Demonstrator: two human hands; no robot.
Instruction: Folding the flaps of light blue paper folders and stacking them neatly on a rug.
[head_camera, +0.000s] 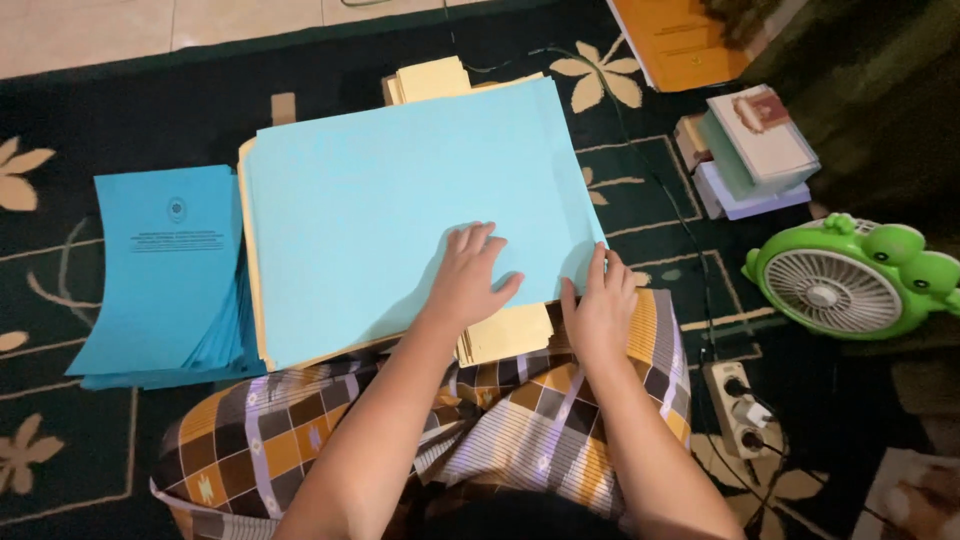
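Large pale-blue sheet (400, 200), flat, smooth; left hand (468, 275), right hand (600, 305) pressing, grips released

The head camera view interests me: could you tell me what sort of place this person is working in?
Probably the floor of a home. A dark patterned carpet lies on pale floor tiles, a green frog-shaped fan sits beside a power strip, and both hands press on light blue paper.

Round dark emblem on left blue booklet (165, 265).
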